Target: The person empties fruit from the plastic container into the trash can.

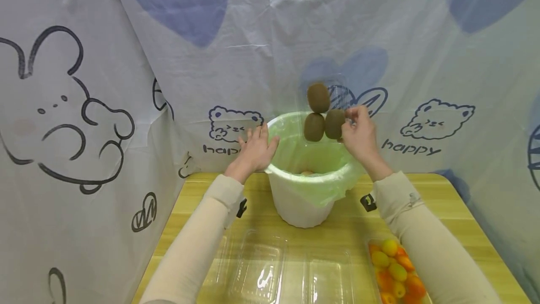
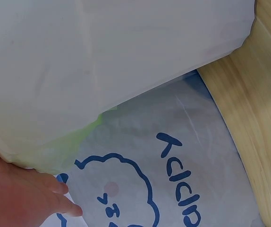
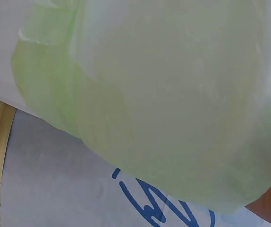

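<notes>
In the head view, a white bin (image 1: 295,203) lined with a light green plastic bag (image 1: 287,154) stands on the table. My left hand (image 1: 258,148) rests at the left of its rim with fingers straight; the left wrist view shows those fingers (image 2: 50,184) beside the bin wall. Over the bin's opening, my right hand (image 1: 360,133) pinches the right edge of a clear plastic box (image 1: 337,79), which is tilted up and hard to make out. Three brown kiwis (image 1: 314,127) show in it. The bag hides most of the right hand in the right wrist view.
Empty clear plastic boxes (image 1: 258,266) lie on the wooden table (image 1: 447,229) at the front. A box of small orange and yellow fruits (image 1: 396,271) sits by the right forearm. A printed cloth (image 1: 270,36) hangs behind the bin. Something small and pale orange shows inside the bin.
</notes>
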### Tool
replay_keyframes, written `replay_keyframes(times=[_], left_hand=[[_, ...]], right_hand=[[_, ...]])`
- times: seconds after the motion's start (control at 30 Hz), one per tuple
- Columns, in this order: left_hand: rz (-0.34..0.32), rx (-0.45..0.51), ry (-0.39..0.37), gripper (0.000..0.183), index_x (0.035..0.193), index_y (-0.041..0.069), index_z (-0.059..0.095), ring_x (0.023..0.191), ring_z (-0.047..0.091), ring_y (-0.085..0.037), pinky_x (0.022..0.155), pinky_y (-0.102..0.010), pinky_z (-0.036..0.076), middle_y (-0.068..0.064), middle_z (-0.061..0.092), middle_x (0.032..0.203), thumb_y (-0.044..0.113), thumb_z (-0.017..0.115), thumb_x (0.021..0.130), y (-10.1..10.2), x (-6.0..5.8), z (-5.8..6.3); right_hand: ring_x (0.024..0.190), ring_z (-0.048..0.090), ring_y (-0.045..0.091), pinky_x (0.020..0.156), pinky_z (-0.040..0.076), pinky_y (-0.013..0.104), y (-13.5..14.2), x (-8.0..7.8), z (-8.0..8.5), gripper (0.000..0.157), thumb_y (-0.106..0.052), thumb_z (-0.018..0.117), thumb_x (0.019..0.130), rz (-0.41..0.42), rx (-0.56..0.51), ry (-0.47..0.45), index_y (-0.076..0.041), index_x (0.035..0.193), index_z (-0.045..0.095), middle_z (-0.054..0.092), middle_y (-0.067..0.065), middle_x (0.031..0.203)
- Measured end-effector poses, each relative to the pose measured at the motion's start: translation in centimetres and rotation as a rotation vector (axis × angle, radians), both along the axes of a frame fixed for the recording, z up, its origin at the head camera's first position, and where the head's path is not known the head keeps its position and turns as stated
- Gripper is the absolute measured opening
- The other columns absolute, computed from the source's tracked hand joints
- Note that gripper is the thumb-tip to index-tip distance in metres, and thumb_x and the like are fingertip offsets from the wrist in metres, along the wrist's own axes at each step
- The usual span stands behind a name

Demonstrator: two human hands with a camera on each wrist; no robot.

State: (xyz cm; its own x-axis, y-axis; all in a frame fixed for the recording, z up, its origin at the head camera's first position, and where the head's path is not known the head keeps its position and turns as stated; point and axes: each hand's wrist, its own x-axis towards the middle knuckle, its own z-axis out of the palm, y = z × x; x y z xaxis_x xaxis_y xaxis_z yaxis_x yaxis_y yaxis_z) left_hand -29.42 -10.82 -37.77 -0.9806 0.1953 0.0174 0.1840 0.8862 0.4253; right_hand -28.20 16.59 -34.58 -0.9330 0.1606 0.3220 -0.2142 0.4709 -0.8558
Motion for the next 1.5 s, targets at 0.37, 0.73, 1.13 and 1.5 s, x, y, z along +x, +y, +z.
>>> replay_keyframes(times=[0.37,0.73,1.13,1.5], left_hand=[[0.007,0.004,-0.005,0.076,0.169,0.003,0.009,0.162,0.003,-0.049,0.127,-0.070,-0.006,-0.022,0.009,0.176,0.051,0.025,0.113,-0.06,-0.19,0.11],[0.005,0.021,-0.005,0.076,0.168,0.002,0.009,0.162,0.002,-0.049,0.128,-0.069,-0.008,-0.023,0.008,0.176,0.051,0.025,0.113,-0.02,-0.20,0.40],[0.010,0.017,-0.013,0.075,0.169,0.003,0.007,0.163,0.001,-0.048,0.128,-0.069,-0.008,-0.021,0.008,0.176,0.050,0.026,0.113,0.00,-0.40,0.21],[0.006,0.018,-0.010,0.075,0.169,0.003,0.007,0.162,0.002,-0.049,0.128,-0.069,-0.008,-0.021,0.007,0.176,0.049,0.027,0.113,0.01,-0.27,0.14]], right_hand=[[0.142,0.055,0.039,0.116,0.050,0.051,-0.25,-0.16,0.16,0.033,-0.002,0.046,0.099,0.009,-0.015,0.019,0.004,0.131,0.049,0.058,0.024,0.148],[0.137,0.058,0.042,0.118,0.050,0.050,-0.29,-0.64,-0.07,0.035,-0.003,0.048,0.100,-0.004,0.000,0.050,0.003,0.134,0.052,0.059,0.025,0.146],[0.136,0.060,0.042,0.116,0.052,0.049,-0.37,-0.77,-0.21,0.032,-0.001,0.049,0.099,-0.023,-0.042,0.066,0.006,0.130,0.051,0.060,0.027,0.143],[0.138,0.059,0.041,0.117,0.051,0.047,-0.38,-0.58,-0.30,0.033,-0.001,0.049,0.099,-0.020,-0.053,0.054,0.004,0.132,0.052,0.059,0.025,0.146]])
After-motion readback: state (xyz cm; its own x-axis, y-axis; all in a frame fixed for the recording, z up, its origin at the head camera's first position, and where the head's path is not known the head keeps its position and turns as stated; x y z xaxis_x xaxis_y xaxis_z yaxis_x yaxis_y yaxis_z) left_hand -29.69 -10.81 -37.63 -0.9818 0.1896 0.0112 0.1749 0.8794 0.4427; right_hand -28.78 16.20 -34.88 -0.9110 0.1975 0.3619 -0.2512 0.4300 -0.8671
